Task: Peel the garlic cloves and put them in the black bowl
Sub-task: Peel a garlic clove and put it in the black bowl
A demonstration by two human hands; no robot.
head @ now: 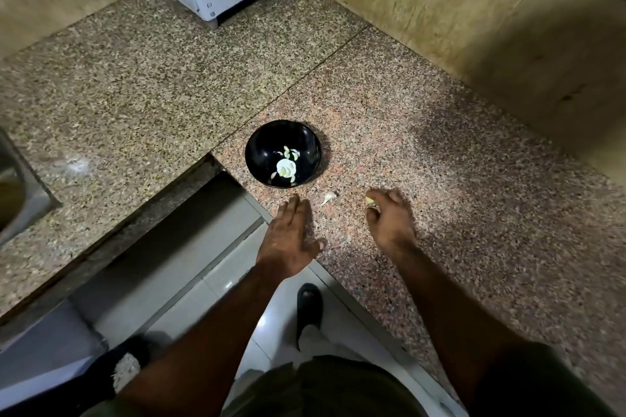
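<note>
Resting flat at frame centre, the left hand [288,240] lies fingers straight on the speckled surface [440,162]. The right hand [389,217] pinches a garlic clove [370,201]. Another unpeeled clove [329,197] lies between them, below the black bowl [267,142] holding peeled cloves [287,166].

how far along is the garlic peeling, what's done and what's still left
Done: several pale peeled garlic cloves already lie inside the round black bowl on the speckled granite counter. In hand: the right hand pinches a small yellowish clove in its fingertips, the grip not yet at the bowl. Left: one white clove lies on the counter between the hands, apparently unpeeled. The left hand rests flat, holding nothing.
</note>
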